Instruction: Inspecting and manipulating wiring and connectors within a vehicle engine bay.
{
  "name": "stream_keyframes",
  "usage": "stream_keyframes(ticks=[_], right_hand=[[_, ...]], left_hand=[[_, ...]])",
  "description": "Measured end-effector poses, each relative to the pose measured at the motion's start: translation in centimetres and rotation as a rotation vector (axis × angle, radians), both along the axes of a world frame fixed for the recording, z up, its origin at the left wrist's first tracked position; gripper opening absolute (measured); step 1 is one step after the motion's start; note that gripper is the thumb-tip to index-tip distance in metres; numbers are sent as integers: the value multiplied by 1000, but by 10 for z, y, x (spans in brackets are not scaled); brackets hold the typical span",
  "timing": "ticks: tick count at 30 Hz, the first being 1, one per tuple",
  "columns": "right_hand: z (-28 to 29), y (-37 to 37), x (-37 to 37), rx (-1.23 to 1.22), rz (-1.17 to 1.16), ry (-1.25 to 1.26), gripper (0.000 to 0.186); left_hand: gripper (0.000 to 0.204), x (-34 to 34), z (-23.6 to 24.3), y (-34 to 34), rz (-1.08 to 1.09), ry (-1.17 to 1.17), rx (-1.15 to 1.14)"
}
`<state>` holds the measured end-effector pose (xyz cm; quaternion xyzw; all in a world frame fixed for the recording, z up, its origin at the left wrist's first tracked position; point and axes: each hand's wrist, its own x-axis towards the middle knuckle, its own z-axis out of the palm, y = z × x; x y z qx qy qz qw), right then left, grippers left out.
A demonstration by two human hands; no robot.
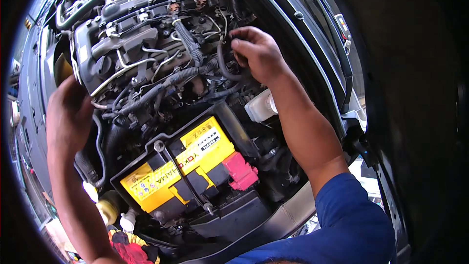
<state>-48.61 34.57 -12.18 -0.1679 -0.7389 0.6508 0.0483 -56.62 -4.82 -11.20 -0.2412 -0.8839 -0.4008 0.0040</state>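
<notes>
An engine [134, 39] with metal pipes and ribbed hoses fills the upper part of the head view. My right hand [258, 55] is at its right end, fingers curled in, thumb close to the index finger. A bent black hose [223, 61] runs just beside those fingers; whatever they may hold is too small or hidden. At the engine's left side my left hand [70, 110] reaches down by the black cover, near a metal pipe [110, 80]. Its fingertips are mostly out of sight behind the hand and the engine's edge.
A yellow-topped battery [198, 155] sits in front of the engine under a metal hold-down bar [178, 166], with a red terminal cover [241, 171]. Nearby are a white reservoir [260, 107] and a yellowish one [106, 211]. A red and yellow cloth [129, 249] lies at lower left.
</notes>
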Motion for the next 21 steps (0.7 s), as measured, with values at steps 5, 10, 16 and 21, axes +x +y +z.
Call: stream_keyframes(ticks=[5, 10, 16, 21], right_hand=[[-25, 22, -50, -64, -86, 69, 24], [-40, 29, -76, -106, -157, 47, 25], [-44, 40, -111, 63, -103, 14, 30], [-54, 47, -136, 319, -16, 99, 36]], left_hand=[[19, -62, -3, 95, -140, 61, -172], [20, -107, -18, 150, -234, 89, -125], [24, -155, -36, 225, -159, 166, -152], [34, -170, -54, 275, -131, 118, -342]])
